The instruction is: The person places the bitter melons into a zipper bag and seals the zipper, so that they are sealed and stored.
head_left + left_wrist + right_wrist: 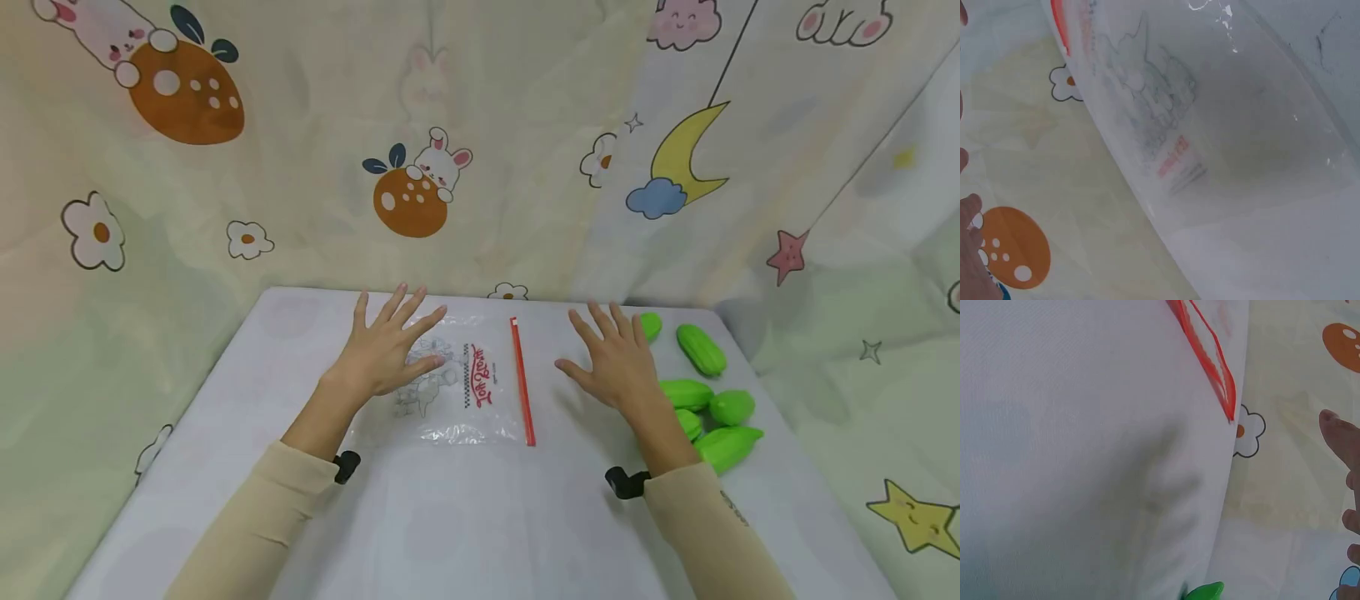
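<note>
A clear plastic bag (498, 425) with red lettering, a line drawing and a red strip along its right end lies flat on the white table. My left hand (382, 346), fingers spread, is over the bag's left part in the head view; whether it touches the bag I cannot tell. To the right of the red strip, my right hand (617, 358) hovers above its shadow with spread fingers, holding nothing. In the left wrist view the bag (1235, 125) fills much of the frame. The red strip (1225, 384) shows at the top of the right wrist view.
Several green vegetable-like objects (726, 448) lie at the table's right side, some partly behind my right hand and forearm. A patterned curtain (315, 167) hangs beyond the far edge of the white table (450, 533) and along its sides.
</note>
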Demonstrator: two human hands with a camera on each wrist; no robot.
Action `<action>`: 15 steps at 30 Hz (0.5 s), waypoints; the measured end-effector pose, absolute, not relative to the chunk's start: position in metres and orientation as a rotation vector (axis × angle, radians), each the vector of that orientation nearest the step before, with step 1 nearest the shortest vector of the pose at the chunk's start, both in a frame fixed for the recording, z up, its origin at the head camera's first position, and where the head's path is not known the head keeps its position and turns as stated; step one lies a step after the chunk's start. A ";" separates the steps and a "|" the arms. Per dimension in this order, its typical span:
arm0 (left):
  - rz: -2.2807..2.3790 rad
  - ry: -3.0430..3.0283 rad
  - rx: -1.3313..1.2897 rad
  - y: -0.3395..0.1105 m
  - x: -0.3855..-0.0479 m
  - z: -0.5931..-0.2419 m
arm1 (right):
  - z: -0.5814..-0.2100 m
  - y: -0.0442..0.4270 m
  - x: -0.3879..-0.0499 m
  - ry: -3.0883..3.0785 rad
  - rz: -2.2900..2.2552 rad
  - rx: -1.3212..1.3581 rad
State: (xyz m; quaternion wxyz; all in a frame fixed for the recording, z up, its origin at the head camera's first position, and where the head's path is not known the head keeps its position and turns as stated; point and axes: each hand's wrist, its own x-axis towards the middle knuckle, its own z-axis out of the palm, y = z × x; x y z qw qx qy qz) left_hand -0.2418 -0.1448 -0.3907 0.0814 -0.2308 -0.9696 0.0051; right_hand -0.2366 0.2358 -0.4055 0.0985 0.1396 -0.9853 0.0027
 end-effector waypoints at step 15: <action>-0.023 -2.902 -0.792 -0.136 -0.244 -0.393 | -0.417 0.255 -0.236 -2.915 0.053 0.436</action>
